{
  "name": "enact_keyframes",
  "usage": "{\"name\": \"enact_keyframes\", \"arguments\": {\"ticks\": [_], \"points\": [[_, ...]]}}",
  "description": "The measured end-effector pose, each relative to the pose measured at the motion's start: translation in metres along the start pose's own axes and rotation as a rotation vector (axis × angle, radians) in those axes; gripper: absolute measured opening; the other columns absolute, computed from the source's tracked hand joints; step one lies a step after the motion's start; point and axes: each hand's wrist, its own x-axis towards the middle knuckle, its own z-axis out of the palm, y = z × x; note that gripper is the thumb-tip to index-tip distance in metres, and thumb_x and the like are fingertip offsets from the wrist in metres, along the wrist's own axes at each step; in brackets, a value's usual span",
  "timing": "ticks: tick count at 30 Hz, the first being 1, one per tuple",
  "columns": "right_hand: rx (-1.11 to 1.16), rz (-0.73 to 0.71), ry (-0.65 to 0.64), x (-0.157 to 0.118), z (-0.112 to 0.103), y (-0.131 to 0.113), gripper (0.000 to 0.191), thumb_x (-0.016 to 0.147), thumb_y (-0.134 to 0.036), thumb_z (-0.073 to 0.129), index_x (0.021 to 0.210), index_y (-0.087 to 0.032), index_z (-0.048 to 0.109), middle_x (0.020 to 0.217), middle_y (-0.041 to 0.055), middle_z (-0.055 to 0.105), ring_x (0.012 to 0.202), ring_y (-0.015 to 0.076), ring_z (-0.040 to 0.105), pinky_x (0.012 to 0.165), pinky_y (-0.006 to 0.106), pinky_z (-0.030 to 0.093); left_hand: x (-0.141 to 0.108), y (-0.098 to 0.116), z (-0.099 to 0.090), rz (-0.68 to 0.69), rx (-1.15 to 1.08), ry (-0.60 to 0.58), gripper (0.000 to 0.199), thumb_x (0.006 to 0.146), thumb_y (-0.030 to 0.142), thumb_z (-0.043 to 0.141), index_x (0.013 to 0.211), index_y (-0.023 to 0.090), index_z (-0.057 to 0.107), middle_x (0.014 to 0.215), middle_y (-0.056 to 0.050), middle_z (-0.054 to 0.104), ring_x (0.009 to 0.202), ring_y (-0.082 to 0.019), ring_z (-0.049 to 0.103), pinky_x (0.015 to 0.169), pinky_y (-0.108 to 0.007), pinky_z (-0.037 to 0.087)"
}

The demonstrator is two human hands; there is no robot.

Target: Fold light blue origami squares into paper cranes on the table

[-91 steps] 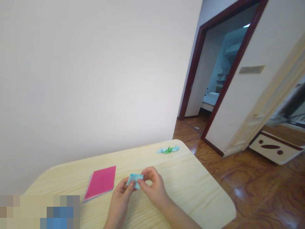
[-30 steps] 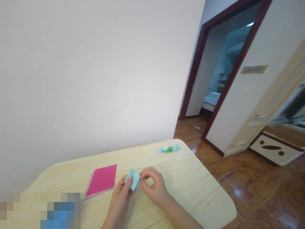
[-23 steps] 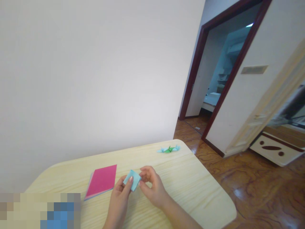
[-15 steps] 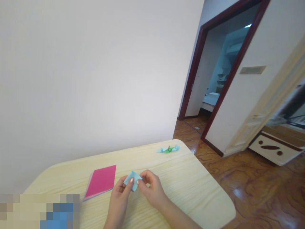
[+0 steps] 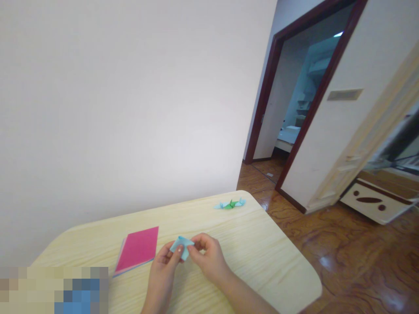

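Note:
A small light-blue folded paper (image 5: pixel 182 244) is pinched between both hands above the table. My left hand (image 5: pixel 166 264) grips its left side, with the thumb pressed on the face of the paper. My right hand (image 5: pixel 209 259) holds the right corner between thumb and fingers. The paper's top edge looks slightly raised and curled. To the left lies a stack of square paper with a pink sheet (image 5: pixel 139 248) on top. Farther off, near the back right corner, sit several small folded paper figures (image 5: pixel 231 204), green and light blue.
The pale wood table (image 5: pixel 262 257) has rounded corners and stands against a white wall (image 5: pixel 131 109). A doorway with a dark red frame (image 5: pixel 278 65) and a white drawer unit (image 5: pixel 373 200) are to the right. A blurred patch covers the lower left.
The top edge of the light-blue paper has bent, so its outline looks less flat. Both hands keep nearly the same place and hold. The view has shifted very slightly.

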Motion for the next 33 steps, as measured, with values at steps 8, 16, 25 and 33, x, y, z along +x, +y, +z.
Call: {"name": "enact_keyframes", "arguments": {"ticks": [8, 16, 25, 33], "points": [[0.026, 0.028, -0.006, 0.001, 0.002, 0.005, 0.015, 0.071, -0.030, 0.062, 0.068, -0.015, 0.060, 0.056, -0.0014, 0.058, 0.053, 0.0115, 0.052, 0.051, 0.021, 0.040, 0.000, 0.000, 0.001, 0.027, 0.014, -0.001, 0.037, 0.052, 0.045, 0.077, 0.074, 0.016, 0.068, 0.055, 0.001, 0.064, 0.053, -0.015, 0.056, 0.052, -0.023, 0.044], [-0.014, 0.024, 0.004, 0.006, -0.007, 0.010, 0.022, 0.077, -0.035, 0.057, 0.071, -0.014, 0.061, 0.060, -0.0006, 0.058, 0.056, 0.0116, 0.051, 0.052, 0.021, 0.040, 0.002, 0.000, -0.002, -0.087, -0.015, -0.049, 0.040, 0.053, 0.053, 0.073, 0.069, 0.017, 0.069, 0.067, -0.004, 0.069, 0.066, -0.019, 0.061, 0.058, -0.026, 0.048], [0.138, 0.138, -0.033, 0.013, -0.004, 0.026, 0.031, 0.069, -0.046, 0.063, 0.070, -0.015, 0.057, 0.054, -0.0033, 0.054, 0.049, 0.0101, 0.049, 0.046, 0.020, 0.037, -0.001, 0.005, -0.002, 0.011, 0.164, 0.055, 0.042, 0.053, 0.057, 0.071, 0.064, 0.017, 0.070, 0.050, 0.001, 0.057, 0.046, -0.013, 0.046, 0.046, -0.023, 0.036], [0.206, 0.253, -0.159, 0.010, 0.000, 0.020, 0.028, 0.062, -0.036, 0.070, 0.075, -0.015, 0.055, 0.059, -0.0034, 0.058, 0.050, 0.0096, 0.052, 0.048, 0.020, 0.041, 0.000, 0.002, -0.003, -0.023, 0.158, 0.027, 0.043, 0.055, 0.059, 0.069, 0.064, 0.017, 0.069, 0.051, 0.002, 0.057, 0.046, -0.013, 0.045, 0.045, -0.022, 0.034]]}}
